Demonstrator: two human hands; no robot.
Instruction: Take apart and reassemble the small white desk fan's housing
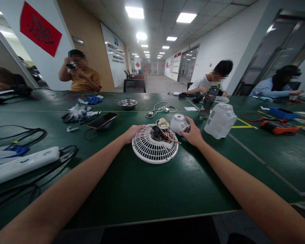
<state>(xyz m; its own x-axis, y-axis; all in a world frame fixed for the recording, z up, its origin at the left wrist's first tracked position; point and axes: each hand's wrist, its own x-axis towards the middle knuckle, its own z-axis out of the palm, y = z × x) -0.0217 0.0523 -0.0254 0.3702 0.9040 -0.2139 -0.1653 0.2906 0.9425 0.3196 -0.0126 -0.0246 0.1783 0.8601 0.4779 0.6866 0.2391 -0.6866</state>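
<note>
A white round fan grille (147, 150) lies on the green table in front of me. On top of it sits a bare fan motor (160, 131) with wires and a pale gear housing showing. My left hand (134, 133) grips the grille's left rim, its fingers partly hidden behind the edge. In my right hand (193, 133) is a white vented motor cover (178, 123), held just right of the motor. The thumb and fingers wrap round the cover's right side.
Right of my hands stand a white plastic housing (220, 121) and a clear bottle (207, 105). A phone (103, 120), gloves (78, 113) and a power strip (25, 166) lie left. Behind are a metal bowl (127, 103) and a white cable (159, 109). Several people sit around the table.
</note>
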